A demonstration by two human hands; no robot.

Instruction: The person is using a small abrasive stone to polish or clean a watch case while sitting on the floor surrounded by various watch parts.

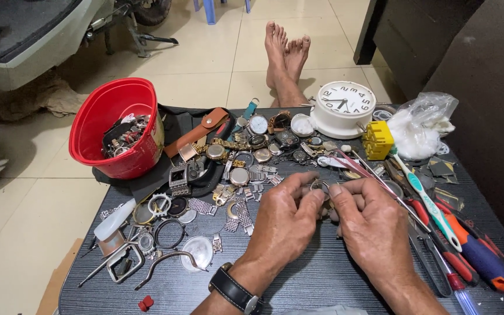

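In the centre of the frame, I see the left hand and right hand pinching a small metal ring between their fingertips, both equally close.

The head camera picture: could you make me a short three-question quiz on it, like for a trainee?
1. True or false: the red bucket stands on the person's right side of the dark table.
2. Which is worn on the left wrist? A) a black-strapped wristwatch B) a glove C) nothing
3. What do the left hand and right hand pinch between their fingertips?

Key
1. False: it stands at the left, by the table's far corner.
2. A.
3. A small metal ring-shaped part, probably a watch piece; it is too small to tell more.
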